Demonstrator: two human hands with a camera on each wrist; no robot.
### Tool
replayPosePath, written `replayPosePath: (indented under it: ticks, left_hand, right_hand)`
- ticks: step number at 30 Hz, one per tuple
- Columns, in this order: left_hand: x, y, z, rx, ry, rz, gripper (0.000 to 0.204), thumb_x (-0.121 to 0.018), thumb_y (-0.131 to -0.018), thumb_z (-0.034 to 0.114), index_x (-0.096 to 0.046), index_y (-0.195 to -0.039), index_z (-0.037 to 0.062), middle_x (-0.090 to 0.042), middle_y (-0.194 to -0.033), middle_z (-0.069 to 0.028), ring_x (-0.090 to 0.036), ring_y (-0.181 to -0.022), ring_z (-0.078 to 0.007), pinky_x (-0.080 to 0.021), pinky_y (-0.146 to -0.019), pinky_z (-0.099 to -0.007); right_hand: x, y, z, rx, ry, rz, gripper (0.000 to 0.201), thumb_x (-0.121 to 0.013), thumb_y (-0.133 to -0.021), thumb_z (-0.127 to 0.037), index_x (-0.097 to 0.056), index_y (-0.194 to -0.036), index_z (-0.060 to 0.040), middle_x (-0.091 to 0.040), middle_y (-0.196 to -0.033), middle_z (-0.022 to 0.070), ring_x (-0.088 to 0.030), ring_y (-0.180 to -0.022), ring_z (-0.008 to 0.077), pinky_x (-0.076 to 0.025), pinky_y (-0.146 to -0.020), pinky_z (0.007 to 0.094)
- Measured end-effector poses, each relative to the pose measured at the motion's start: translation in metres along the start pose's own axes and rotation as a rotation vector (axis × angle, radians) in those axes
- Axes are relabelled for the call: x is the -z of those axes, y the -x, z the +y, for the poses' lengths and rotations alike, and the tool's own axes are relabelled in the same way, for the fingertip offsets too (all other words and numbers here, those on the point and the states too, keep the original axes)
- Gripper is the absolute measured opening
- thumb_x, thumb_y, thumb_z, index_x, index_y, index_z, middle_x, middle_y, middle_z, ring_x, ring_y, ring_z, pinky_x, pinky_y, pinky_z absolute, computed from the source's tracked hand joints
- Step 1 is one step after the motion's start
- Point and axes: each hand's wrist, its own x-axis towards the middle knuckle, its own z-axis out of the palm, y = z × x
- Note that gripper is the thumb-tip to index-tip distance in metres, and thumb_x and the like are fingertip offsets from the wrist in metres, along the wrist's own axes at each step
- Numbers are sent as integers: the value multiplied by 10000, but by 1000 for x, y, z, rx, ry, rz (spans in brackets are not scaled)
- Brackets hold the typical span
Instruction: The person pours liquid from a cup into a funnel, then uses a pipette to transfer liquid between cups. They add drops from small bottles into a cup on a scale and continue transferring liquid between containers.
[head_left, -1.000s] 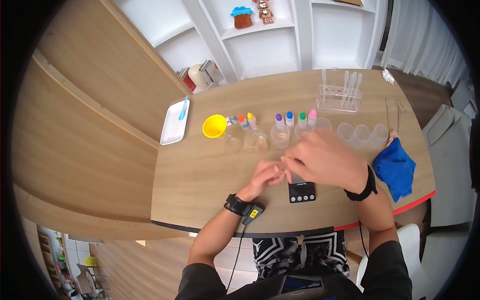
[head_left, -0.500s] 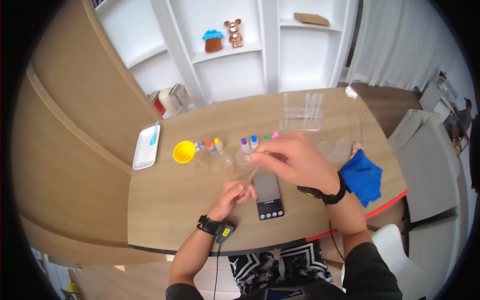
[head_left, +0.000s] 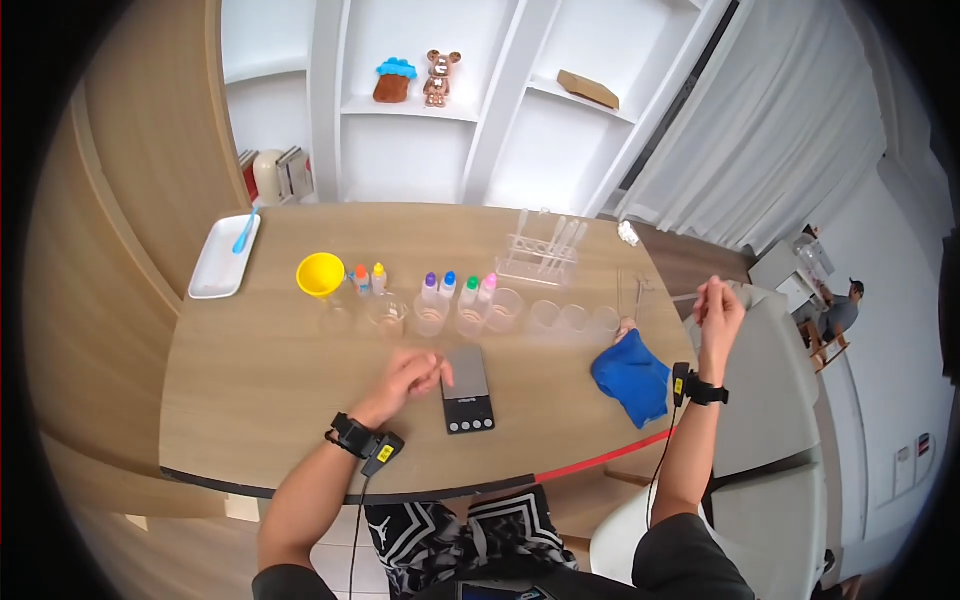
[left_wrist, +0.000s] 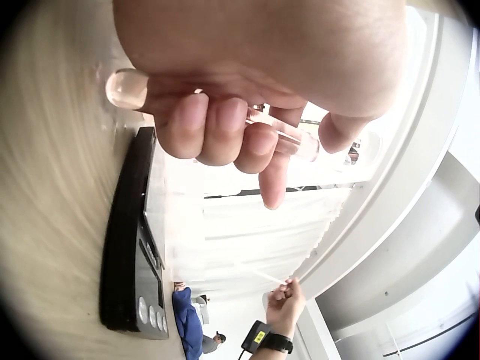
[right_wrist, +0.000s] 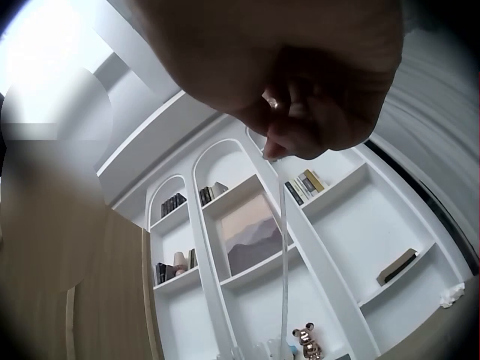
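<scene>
My left hand (head_left: 405, 380) is beside the left edge of a black digital scale (head_left: 470, 413), close over the table. Its fingers curl round a clear test tube (left_wrist: 126, 88), whose rounded end sticks out past the little finger in the left wrist view. Out to the right, raised beyond the blue cloth (head_left: 632, 380), my right hand (head_left: 720, 315) pinches a thin translucent rod (right_wrist: 284, 262). The rod hangs down from the fingertips in the right wrist view; its upper end is hidden in the hand.
Behind the scale stand clear cups (head_left: 545, 318), small bottles with coloured caps (head_left: 471, 290) and a yellow funnel (head_left: 320, 275). A clear rack (head_left: 537, 268) with tubes is farther back. A white tray (head_left: 212, 280) holding a blue spoon lies far left. Another person (head_left: 845, 310) sits in the background.
The right hand has lifted the rod up from the left hand and swung it far out to the right. The left hand stays by the scale. The head view has shifted rightward.
</scene>
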Motion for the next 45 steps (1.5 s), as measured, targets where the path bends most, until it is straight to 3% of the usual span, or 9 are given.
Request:
replayPosePath:
  ticks: [13,14,17,20,26,35,41,42,45]
  left_hand:
    - [1,0,6,-26,-18,8,524,-499,-1063,395,-530,-679,40,-554,-706,-30,-354,-560,-59,-279,-523,-260]
    - [2,0,6,-27,-17,8,526,-498,-1063,394,-523,-673,42,-557,-708,-32,-354,-558,-59,-279,-521,-260]
    - [2,0,5,-35,-12,15,524,-500,-1063,393,-558,-699,21,-537,-683,-25,-351,-551,-59,-281,-516,-259]
    - [0,1,7,-16,-20,21,524,-502,-1063,396,-606,-739,-3,-510,-654,-12,-351,-547,-58,-276,-516,-254]
    - [1,1,7,0,-64,16,544,-498,-1054,441,-676,-854,-34,-465,-627,20,-364,-543,-51,-265,-514,-250]
    - [8,0,-4,-63,-39,45,541,-513,-1046,432,-653,-776,-15,-504,-634,-7,-386,-543,-59,-289,-516,-260]
    - [7,-1,-2,-100,-13,57,546,-522,-1049,418,-548,-662,34,-538,-646,-57,-408,-553,-72,-303,-517,-271]
    - [9,-3,-7,-125,-63,42,645,-498,-1039,542,-703,-873,-47,-452,-591,16,-371,-530,-71,-272,-513,-264]
    - [7,-2,0,-98,-81,52,636,-500,-1037,537,-701,-873,-44,-453,-593,16,-374,-532,-71,-272,-512,-263]
  right_hand:
    - [-10,31,69,-199,127,-211,302,-633,-1073,-263,-688,-905,-19,-638,-660,8,-578,-526,66,-387,-469,229]
    - [-6,32,61,-248,223,-238,296,-655,-1057,-275,-695,-957,2,-665,-715,25,-647,-632,99,-479,-555,259]
    - [-9,36,41,-34,482,-132,278,-684,-1032,-269,-692,-1058,8,-705,-884,86,-704,-836,159,-553,-724,319]
    - [-18,39,21,206,467,-35,304,-748,-953,-249,-696,-1130,-7,-698,-1127,175,-673,-1053,341,-519,-938,451]
    - [-91,77,-14,584,588,-579,386,-777,-873,-197,-675,-1201,-20,-664,-1251,182,-572,-1230,387,-416,-1082,477]
    - [-141,92,16,547,693,-894,579,-804,-810,-125,-616,-1355,-63,-628,-1346,170,-543,-1299,391,-397,-1090,505]
    - [-137,98,-51,328,441,-901,473,-831,-794,-145,-677,-1224,-25,-667,-1205,177,-634,-1132,406,-513,-958,472]
    - [-139,102,-57,409,422,-916,465,-845,-811,-218,-685,-1197,-14,-671,-1184,185,-662,-1056,424,-552,-875,481]
    - [-155,120,-82,412,422,-1051,473,-821,-850,-311,-690,-1198,-18,-676,-1187,192,-676,-1047,423,-561,-874,490]
